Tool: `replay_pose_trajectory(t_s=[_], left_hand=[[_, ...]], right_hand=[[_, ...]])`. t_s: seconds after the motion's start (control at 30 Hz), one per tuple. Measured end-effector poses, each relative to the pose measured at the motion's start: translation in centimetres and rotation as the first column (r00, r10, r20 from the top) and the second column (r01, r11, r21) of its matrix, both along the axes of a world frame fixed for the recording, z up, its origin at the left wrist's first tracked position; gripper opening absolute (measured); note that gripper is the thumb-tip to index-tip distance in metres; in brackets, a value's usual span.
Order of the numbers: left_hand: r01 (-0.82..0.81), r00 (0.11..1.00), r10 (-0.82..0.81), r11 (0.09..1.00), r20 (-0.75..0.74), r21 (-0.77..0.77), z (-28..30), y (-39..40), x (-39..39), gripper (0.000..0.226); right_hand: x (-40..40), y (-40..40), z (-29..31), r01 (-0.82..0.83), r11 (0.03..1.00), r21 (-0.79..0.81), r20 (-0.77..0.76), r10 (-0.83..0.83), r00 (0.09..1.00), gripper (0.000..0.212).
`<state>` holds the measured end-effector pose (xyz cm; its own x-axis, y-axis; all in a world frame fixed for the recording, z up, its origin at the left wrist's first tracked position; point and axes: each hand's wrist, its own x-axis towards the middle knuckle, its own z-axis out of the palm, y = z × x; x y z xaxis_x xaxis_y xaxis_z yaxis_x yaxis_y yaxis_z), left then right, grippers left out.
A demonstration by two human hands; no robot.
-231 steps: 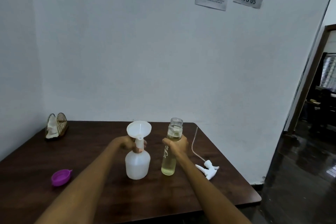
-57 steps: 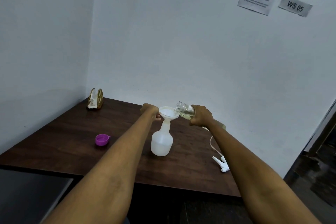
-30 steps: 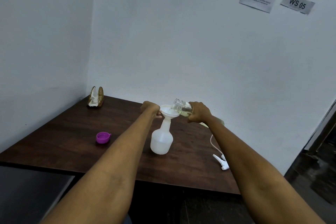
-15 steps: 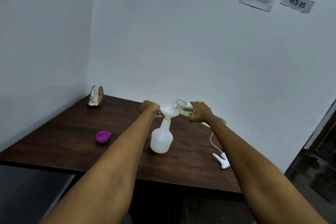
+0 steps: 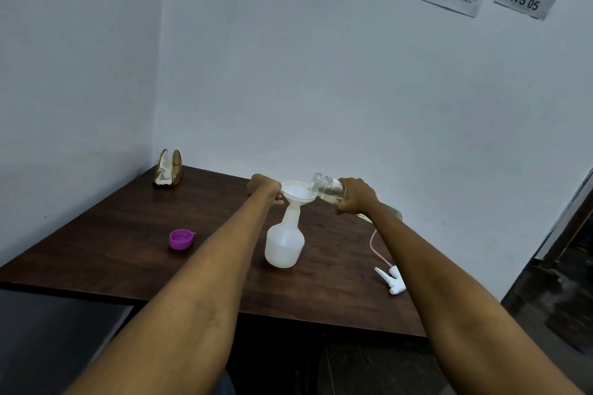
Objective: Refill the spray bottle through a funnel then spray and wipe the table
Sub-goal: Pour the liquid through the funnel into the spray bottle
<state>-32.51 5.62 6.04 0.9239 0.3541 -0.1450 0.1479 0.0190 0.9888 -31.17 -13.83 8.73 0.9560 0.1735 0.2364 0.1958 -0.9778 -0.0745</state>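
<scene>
Funnel (image 5: 296,192) in spray bottle (image 5: 284,247), cap (image 5: 181,238) left, trigger head (image 5: 392,279) right

The table (image 5: 128,228) is surfaced in dark, matt wood grain. The spray bottle (image 5: 284,247) and funnel (image 5: 296,191) are formed of translucent white plastic; the refill bottle (image 5: 327,187) appears as clear, glossy glass or plastic. The cap (image 5: 181,239) is made of smooth purple plastic.

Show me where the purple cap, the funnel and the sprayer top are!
purple cap (image 5: 181,239), head view, on its open inside as it lies on the table.
funnel (image 5: 296,192), head view, on the inside of its white bowl.
sprayer top (image 5: 392,278), head view, on the white trigger head lying on the table.
</scene>
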Motion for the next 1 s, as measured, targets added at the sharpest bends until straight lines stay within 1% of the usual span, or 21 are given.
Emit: replay_pose_trajectory(t_s=[0.2, 0.3, 0.53, 0.63, 0.77, 1.0], left_hand=[[0.012, 1.0, -0.012, 0.999, -0.009, 0.036, 0.13, 0.01, -0.34, 0.022], [0.022, 1.0, -0.022, 0.999, -0.018, 0.039, 0.15, 0.03, -0.25, 0.022], [0.035, 0.999, -0.035, 0.998, 0.011, -0.043, -0.31, -0.02, 0.52, 0.026], [0.042, 0.999, -0.042, 0.998, 0.003, -0.045, -0.23, -0.16, 0.3, 0.026], [0.049, 0.999, -0.049, 0.996, -0.006, -0.07, -0.26, -0.1, 0.25, 0.026], [0.057, 0.998, -0.057, 0.996, 0.0, -0.073, -0.25, -0.09, 0.33, 0.026]], right_hand=[[0.09, 0.3, 0.0, 0.008, 1.0, -0.022, -0.004, -0.008, 1.0, 0.038], [0.28, 0.34, 0.15, -0.003, 1.0, -0.013, 0.006, 0.003, 1.0, 0.032], [0.64, 0.62, 0.39, -0.014, 0.999, 0.046, 0.016, 0.013, 1.0, 0.033], [0.65, 0.63, 0.21, -0.015, 0.998, 0.065, 0.014, 0.014, 1.0, 0.039], [0.66, 0.54, -0.31, -0.027, 0.996, 0.09, 0.003, 0.027, 1.0, 0.041], [0.73, 0.5, -0.45, -0.04, 0.993, 0.112, 0.01, 0.039, 0.999, 0.038]])
